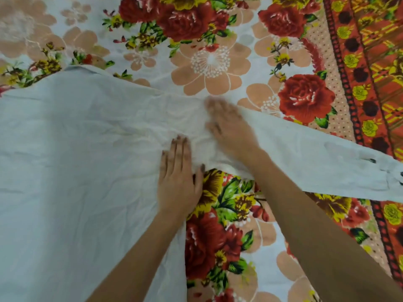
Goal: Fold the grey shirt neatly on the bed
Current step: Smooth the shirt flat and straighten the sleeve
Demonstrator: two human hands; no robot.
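Note:
The pale grey shirt (72, 162) lies spread flat over the left half of the bed, back side up. One long sleeve (322, 162) stretches out to the right, its buttoned cuff at the frame's right edge. My left hand (177, 179) lies flat, fingers together, on the shirt's side edge just below the armpit. My right hand (229, 129) is blurred and rests palm down on the shoulder end of the sleeve, where the cloth is wrinkled. Neither hand grips any fabric.
The bed carries a floral sheet (209, 62) with red roses and peach flowers. A red and yellow patterned border (370, 62) runs down the right side. Bare sheet shows above the shirt and below the sleeve.

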